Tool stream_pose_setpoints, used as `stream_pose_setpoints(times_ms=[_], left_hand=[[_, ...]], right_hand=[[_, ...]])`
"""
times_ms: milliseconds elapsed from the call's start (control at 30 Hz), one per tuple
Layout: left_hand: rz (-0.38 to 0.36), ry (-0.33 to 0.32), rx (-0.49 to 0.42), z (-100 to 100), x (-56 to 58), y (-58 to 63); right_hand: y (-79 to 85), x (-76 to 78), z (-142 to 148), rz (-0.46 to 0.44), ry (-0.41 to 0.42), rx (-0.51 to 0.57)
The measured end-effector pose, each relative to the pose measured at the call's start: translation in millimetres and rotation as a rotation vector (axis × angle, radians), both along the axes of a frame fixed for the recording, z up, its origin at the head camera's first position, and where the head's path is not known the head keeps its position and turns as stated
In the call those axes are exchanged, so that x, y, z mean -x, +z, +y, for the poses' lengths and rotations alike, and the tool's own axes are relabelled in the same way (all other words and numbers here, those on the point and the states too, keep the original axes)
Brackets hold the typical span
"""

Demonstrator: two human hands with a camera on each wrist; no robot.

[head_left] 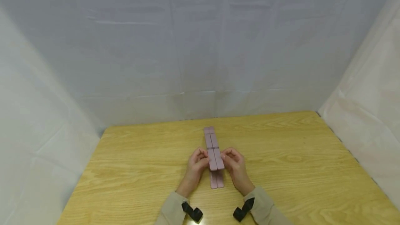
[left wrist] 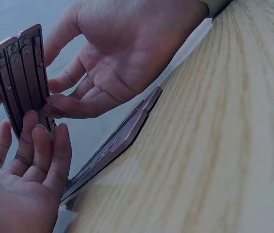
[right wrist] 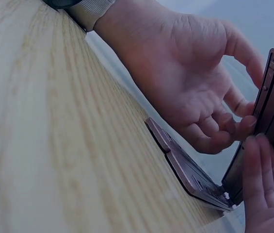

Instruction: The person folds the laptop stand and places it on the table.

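A pink folding stand (head_left: pixel 215 159) made of two slim side-by-side strips stands partly unfolded, its hinge at the far end. Its upper leaf is tilted up off the lower leaf (head_left: pixel 217 180), which lies on the table. My left hand (head_left: pixel 196 166) pinches the left edge of the raised leaf between thumb and fingers. At the opposite edge, my right hand (head_left: pixel 237 169) pinches it likewise. Dark grooves and narrow bars show on the underside of the raised leaf (left wrist: pixel 27 68) in the left wrist view. The hinge (right wrist: pixel 228 193) appears low in the right wrist view.
The wood-grain table (head_left: pixel 297 162) stretches out on both sides of my hands. A pale cloth (head_left: pixel 200 44) hangs behind its far edge, with white sheets (head_left: pixel 375 107) at the sides. A black strap (head_left: pixel 192 213) circles each sleeve cuff.
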State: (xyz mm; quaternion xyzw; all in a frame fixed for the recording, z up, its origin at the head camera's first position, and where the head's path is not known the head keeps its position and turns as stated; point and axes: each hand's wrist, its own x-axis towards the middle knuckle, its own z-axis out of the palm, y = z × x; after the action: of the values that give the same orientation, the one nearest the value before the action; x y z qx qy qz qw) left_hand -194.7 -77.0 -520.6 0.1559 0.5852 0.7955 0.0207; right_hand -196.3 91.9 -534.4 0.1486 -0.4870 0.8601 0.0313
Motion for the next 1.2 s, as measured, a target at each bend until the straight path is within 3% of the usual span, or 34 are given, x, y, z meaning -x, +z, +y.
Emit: stream_pose_setpoints(times_ms=[200,367,567,633,833,1067,1200], left_hand=[[0.073,0.003,0.134,-1.1,-1.9,2.4],[0.034,-0.016,0.172,-0.9,-1.2,2.8],[-0.015,0.049,0.3,-0.3,0.4,2.1],[-0.015,0.067,0.349,1.0,-3.0,10.0],[0.011,0.076,0.528,3.3,-13.9,33.7],[0.011,0.072,0.554,5.1,-14.5,38.0],[0.014,0.089,0.556,5.0,-9.6,28.8]], right_hand=[[-1.9,0.7,1.8,-0.019,-0.089,-0.135],[-2.6,2.2,5.5,0.02,-0.128,-0.277],[-5.4,4.9,4.9,-0.011,-0.115,-0.389],[-4.9,5.4,4.1,-0.032,-0.113,-0.424],[18.3,-4.9,4.5,-0.028,-0.118,-0.55],[25.2,-8.6,3.9,-0.017,-0.135,-0.589],[26.9,-9.5,3.9,-0.008,-0.136,-0.597]])
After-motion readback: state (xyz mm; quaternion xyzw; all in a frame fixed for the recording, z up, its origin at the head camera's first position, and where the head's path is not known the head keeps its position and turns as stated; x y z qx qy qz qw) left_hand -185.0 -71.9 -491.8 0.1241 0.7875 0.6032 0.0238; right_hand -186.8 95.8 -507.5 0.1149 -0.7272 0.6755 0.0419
